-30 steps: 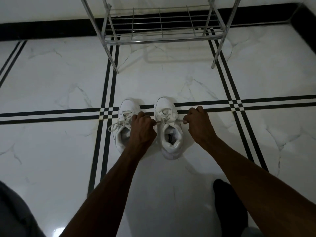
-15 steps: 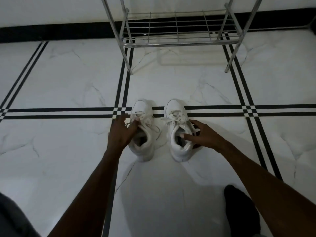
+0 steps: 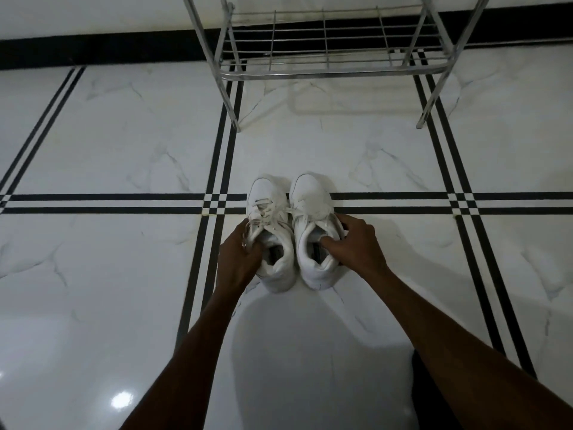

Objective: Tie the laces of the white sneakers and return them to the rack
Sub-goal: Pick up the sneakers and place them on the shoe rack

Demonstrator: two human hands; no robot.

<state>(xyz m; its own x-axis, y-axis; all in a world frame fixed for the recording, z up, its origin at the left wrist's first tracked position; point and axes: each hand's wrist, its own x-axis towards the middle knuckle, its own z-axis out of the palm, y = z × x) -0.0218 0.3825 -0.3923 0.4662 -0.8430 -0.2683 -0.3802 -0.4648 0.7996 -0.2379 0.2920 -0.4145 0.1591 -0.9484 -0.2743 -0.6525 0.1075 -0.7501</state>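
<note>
Two white sneakers stand side by side on the marble floor, toes pointing away from me. My left hand (image 3: 238, 256) grips the left sneaker (image 3: 271, 212) at its outer collar, fingers over the laces. My right hand (image 3: 353, 243) holds the right sneaker (image 3: 311, 200) with the thumb inside its opening and fingers around the outer side. The laces on both shoes lie bunched over the tongues; I cannot tell how they are knotted. The metal shoe rack (image 3: 335, 71) stands beyond the shoes, its lowest wire shelf bare.
White marble floor with black stripe lines (image 3: 124, 203) crossing under the shoes. A black skirting band (image 3: 93, 51) runs along the wall behind the rack. A dark foot or sock (image 3: 434, 398) shows at the lower right.
Both hands let go of the right sneaker's lace ends, then moved to the shoes' collars. The two sneakers now sit closer together. The camera has come nearer to the rack.
</note>
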